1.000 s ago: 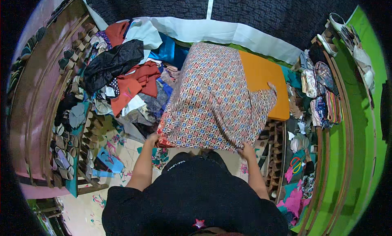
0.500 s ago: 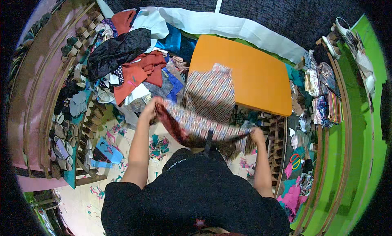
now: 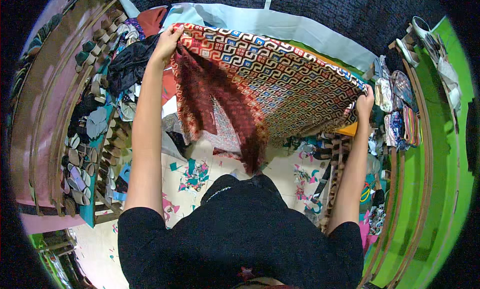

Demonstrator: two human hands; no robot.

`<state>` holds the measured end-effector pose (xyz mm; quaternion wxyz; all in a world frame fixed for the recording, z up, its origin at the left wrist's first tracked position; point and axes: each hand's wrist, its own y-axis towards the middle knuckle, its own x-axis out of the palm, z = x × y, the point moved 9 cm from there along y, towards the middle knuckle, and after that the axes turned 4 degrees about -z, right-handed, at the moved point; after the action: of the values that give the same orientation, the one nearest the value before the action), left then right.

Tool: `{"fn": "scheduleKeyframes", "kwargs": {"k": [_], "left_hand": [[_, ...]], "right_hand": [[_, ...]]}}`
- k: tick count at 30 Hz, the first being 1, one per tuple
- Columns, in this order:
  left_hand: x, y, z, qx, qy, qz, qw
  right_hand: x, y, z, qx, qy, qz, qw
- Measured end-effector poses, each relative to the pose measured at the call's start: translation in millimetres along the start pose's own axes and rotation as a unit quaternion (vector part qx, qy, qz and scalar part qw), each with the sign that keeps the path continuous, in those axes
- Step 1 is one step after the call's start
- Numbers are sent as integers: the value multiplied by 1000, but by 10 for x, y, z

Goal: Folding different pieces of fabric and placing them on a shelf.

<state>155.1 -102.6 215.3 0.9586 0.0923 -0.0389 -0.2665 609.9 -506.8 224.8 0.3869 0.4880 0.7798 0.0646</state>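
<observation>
Patterned cloth (image 3: 295, 74) is spread in the air btwn your L hand (image 3: 167, 44) & your R hand (image 3: 365, 103)

Your L grip is clamped on the upper L corner of the cloth. Your R grip is pinched around the other end of the same edge, which lies lower in the view, so this edge slopes down from L to R. Both your arms are stretched fwd.

The cloth hangs in front of you. Its R part is wide and shows an interlocking print in red, cream, blue & black. Its L part is folded, w/ a dark red area and a pointed fold that hangs down toward your black T-shirt (image 3: 240, 229). Whether it touches the orange counter (image 3: 348, 129) I cannot tell, bc the cloth hides most of it; only a thin strip above the edge and a part below your R hand are visible.

On your L side, black fabric (image 3: 132, 64) lies near red fabric (image 3: 151, 20), and farther L there are many shoes (image 3: 76, 178) in rows. On the pale floor (image 3: 95, 254) green & pink scraps (image 3: 192, 176) are scattered. On your R side you have folded striped fabric (image 3: 412, 129), w/ a white shoe (image 3: 407, 53) above it in the view.
</observation>
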Motion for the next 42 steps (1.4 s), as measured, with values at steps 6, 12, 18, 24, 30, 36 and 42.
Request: {"fn": "scheduleKeyframes", "kwargs": {"k": [6,12,18,24,30,36,42], "left_hand": [[-136,247,53,22,41,32,998],[84,349,240,70,-123,-44,989],[326,132,19,65,112,-56,990],[-305,368,-98,97,401,69,908],[-262,243,272,183,418,162,875],[-102,102,392,217,352,92,906],[-51,291,-75,59,146,-54,986]], "right_hand": [[-99,183,-73,-50,-11,11,999],[102,104,-30,-15,23,-89,996],[356,-205,139,-80,-211,-181,957],[29,-111,104,-3,-201,-75,977],[54,-251,224,-67,-397,-144,904],[-307,-266,-12,-8,-295,2,956],[-186,-103,562,0,-262,-96,960]]}}
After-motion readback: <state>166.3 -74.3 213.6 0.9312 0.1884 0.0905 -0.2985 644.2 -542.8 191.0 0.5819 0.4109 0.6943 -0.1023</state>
